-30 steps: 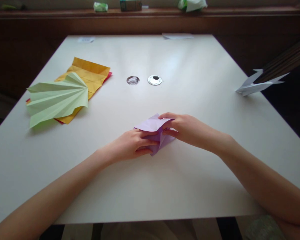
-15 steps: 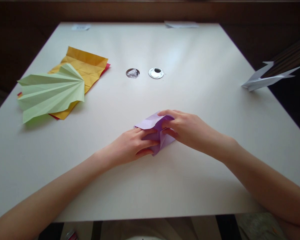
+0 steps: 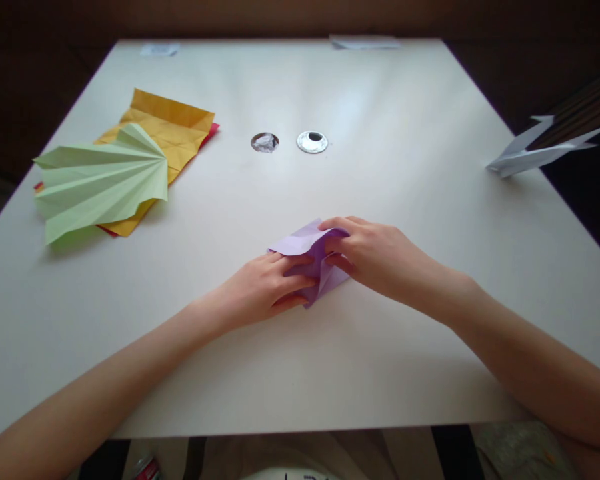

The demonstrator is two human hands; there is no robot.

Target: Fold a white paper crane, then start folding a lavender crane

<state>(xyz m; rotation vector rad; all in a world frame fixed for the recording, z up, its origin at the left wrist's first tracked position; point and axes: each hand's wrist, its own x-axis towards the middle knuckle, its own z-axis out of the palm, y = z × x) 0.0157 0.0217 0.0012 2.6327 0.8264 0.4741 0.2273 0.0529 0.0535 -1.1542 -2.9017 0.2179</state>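
Observation:
A small purple paper (image 3: 304, 241), partly folded, lies near the middle of the white table (image 3: 380, 373). My left hand (image 3: 263, 288) presses on its near left part, fingers flat over the folds. My right hand (image 3: 373, 253) pinches its raised right flap between thumb and fingers. Much of the paper is hidden under both hands.
A pleated light green paper fan (image 3: 100, 180) lies on orange paper (image 3: 173, 130) and a red sheet at the left. Two round metal discs (image 3: 313, 141) sit in the tabletop's middle. A white folded paper shape (image 3: 535, 153) rests at the right edge. Small papers (image 3: 363, 43) lie at the far edge.
The view has tilted down a little, so everything on the table sits slightly higher in frame. My right hand has folded the purple flap a bit further over; the left hand stays put.

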